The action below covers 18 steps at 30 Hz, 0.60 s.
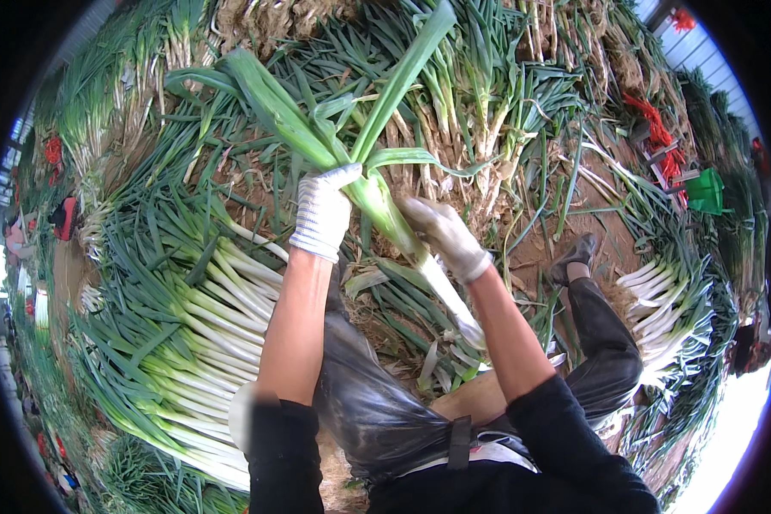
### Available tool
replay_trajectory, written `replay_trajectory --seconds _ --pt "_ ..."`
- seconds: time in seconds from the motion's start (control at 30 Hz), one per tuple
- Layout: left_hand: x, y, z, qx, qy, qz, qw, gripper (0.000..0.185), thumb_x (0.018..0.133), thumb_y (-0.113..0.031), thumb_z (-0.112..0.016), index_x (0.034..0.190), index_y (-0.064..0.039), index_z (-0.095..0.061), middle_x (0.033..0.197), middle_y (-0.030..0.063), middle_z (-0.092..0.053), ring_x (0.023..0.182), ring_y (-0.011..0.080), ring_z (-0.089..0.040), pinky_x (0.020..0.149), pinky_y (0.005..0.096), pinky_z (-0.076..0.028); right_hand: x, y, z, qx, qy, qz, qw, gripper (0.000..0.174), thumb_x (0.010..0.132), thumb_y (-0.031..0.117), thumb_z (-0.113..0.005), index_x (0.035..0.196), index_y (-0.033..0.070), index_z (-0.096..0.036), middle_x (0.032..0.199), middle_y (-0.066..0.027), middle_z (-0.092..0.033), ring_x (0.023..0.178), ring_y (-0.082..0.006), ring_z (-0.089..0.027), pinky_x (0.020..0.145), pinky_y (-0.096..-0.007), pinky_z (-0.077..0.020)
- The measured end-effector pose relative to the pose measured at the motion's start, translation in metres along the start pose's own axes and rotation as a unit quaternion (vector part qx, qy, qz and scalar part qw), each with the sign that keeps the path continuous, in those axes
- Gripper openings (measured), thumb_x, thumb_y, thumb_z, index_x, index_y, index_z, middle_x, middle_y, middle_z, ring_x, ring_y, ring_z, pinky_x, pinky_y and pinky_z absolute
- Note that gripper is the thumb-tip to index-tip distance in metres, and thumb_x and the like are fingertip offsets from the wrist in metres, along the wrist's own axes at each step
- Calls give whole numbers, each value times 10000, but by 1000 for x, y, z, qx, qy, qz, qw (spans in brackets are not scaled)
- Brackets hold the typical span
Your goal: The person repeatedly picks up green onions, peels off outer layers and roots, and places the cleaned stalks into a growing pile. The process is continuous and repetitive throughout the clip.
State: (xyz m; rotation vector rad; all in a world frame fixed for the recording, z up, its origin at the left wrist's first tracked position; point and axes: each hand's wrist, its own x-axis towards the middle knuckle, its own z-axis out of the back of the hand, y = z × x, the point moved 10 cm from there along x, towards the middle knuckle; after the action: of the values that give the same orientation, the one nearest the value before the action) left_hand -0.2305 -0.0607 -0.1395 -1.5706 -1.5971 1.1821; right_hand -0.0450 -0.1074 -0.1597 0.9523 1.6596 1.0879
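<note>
A large green onion stalk (385, 209), probably a Welsh onion, slants across the middle. Its broad green leaves spread upward, and its white end (453, 302) points down toward my right forearm. Wearing a striped knit glove, my left hand (323, 211) grips it just below where the leaves fork. My right hand (448, 238), gloved and blurred, lies against the lower stalk; whether its fingers close around the stalk is not clear. Beside my left forearm is a thick row of clean white-stemmed onions (231, 334). Stripped leaves (405, 308) litter the ground below the stalk.
Untrimmed onions with dry outer skins (488, 128) are heaped ahead. Another pile of white stems (658, 302) lies right, past my bent leg (604, 334). Red twine (658, 138) and a green plastic object (705, 191) are at upper right. Taller bundles (103, 109) stand upper left.
</note>
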Motion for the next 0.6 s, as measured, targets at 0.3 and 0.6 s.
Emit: replay_trajectory --seconds 0.3,0.6 --pt "2 2 -8 -43 17 49 998 271 817 -54 -661 1062 50 -611 963 162 -661 800 264 -668 742 427 -574 39 -6 -2 -520 -140 -19 843 280 899 262 -581 840 27 -721 685 -176 -672 609 -262 -669 601 -359 -529" --pt "23 -29 53 -89 -43 23 995 251 899 -141 -636 1053 55 -597 917 147 -642 754 261 -637 735 465 -567 -131 -173 159 -669 0 -279 689 328 789 261 -568 910 0 -727 914 -260 -690 866 -387 -691 763 -438 -548"
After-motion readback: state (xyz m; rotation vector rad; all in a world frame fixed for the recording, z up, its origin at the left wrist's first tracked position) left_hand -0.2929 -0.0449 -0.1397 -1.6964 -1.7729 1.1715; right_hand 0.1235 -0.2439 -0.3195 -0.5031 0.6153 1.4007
